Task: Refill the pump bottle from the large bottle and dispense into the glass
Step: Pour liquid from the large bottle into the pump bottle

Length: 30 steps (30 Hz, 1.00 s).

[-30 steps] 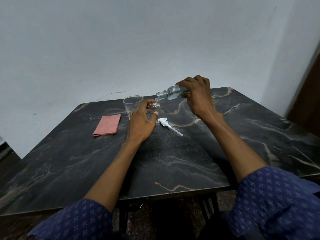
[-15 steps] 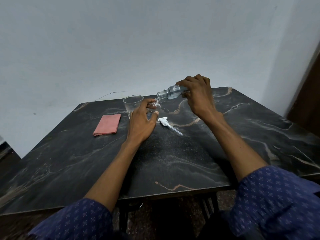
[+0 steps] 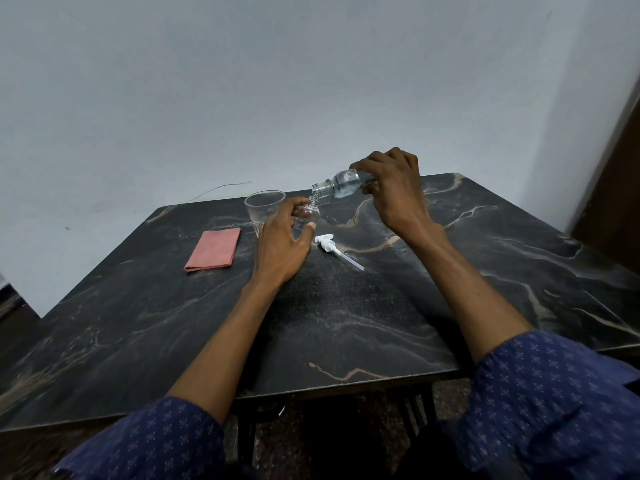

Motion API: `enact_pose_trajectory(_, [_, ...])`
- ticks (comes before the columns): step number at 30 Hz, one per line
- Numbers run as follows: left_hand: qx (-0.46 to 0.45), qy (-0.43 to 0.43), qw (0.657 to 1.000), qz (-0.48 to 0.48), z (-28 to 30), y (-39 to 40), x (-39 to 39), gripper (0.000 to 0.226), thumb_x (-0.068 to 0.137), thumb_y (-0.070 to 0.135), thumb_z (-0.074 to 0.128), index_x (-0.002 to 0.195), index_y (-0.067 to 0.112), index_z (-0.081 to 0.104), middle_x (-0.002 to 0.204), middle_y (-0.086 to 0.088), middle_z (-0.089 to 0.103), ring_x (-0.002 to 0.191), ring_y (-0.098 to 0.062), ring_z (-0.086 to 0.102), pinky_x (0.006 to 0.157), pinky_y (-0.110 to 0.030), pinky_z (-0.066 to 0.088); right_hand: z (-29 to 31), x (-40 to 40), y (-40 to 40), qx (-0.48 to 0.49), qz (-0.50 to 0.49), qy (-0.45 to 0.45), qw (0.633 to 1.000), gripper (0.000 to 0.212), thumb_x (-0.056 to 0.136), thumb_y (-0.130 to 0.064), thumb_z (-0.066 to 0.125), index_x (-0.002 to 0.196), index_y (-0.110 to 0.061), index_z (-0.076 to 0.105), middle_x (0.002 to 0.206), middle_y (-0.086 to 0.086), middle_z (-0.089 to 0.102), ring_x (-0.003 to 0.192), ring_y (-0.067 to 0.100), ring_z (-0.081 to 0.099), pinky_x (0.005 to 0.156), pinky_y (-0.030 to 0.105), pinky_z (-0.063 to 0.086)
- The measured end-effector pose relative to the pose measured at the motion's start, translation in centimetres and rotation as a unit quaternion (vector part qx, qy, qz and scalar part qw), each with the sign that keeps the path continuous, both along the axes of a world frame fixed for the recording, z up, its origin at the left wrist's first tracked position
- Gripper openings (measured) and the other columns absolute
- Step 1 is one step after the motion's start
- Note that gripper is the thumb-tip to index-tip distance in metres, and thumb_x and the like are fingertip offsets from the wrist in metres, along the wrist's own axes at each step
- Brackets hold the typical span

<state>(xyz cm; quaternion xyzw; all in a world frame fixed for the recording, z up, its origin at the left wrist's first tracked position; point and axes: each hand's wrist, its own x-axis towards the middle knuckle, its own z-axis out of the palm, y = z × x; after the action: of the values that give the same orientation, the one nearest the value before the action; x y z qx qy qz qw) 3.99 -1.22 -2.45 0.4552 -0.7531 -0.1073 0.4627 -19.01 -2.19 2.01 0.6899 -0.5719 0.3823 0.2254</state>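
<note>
pouring from the large bottle into the pump bottle

almost nothing has moved since half a second ago: both hands and both bottles sit where they were, the large bottle at the same downward tilt.

the dark marble table (image 3: 363,327) carries everything. the right hand (image 3: 391,188) is raised above it, fingers curled round the rear of the large bottle (image 3: 337,187), which sticks out to the left of that grip, lying nearly level with its open neck dipped down and clear liquid inside. the neck ends right over the mouth of the pump bottle (image 3: 306,214); whether they touch cannot be told.

the left hand (image 3: 282,244) wraps the pump bottle, thumb on its near right side, fingers round the far side, so only its upper part shows above the grip. the glass (image 3: 263,209) stands upright just behind and left of this hand, touching or nearly touching the fingers.

a folded pink cloth (image 3: 214,250) lies well left of the left hand. the white pump head (image 3: 329,244) with its tube lies flat just right of it.
</note>
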Motion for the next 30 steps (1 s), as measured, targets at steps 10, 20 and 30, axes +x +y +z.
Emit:
enact_pose_trajectory(10, [-0.007,0.0,1.0,0.003,0.07,0.26,-0.01,0.041,0.099,0.031,0.067,0.139,0.024,0.058,0.124,0.007,0.073,0.11,-0.013,0.069,0.099,-0.05,0.058,0.2,0.07,0.17,-0.004,0.003,-0.001,1.0,0.041,0.086,-0.003,0.073,0.121,-0.022,0.075,0.114,-0.004,0.074,0.106,0.028,0.057,0.094,0.035,0.028])
enact_pose_trajectory(20, [-0.002,-0.003,1.0,0.002,0.0,0.11,0.02,0.043,0.099,0.033,0.067,0.14,0.025,0.057,0.128,0.007,0.072,0.114,-0.012,0.069,0.101,-0.052,0.058,0.34,0.04,0.32,-0.001,0.007,-0.005,1.0,0.041,0.085,-0.001,0.071,0.121,-0.023,0.075,0.113,-0.005,0.074,0.106,0.027,0.056,0.095,0.034,0.027])
enact_pose_trajectory(30, [-0.006,-0.008,1.0,0.01,0.17,0.26,-0.1,0.043,0.101,0.036,0.066,0.141,0.025,0.057,0.13,0.005,0.071,0.115,-0.015,0.068,0.1,-0.055,0.058,0.35,0.07,0.35,-0.002,0.002,-0.001,1.0,0.042,0.086,-0.001,0.07,0.121,-0.023,0.075,0.115,-0.005,0.074,0.107,0.027,0.056,0.096,0.036,0.03])
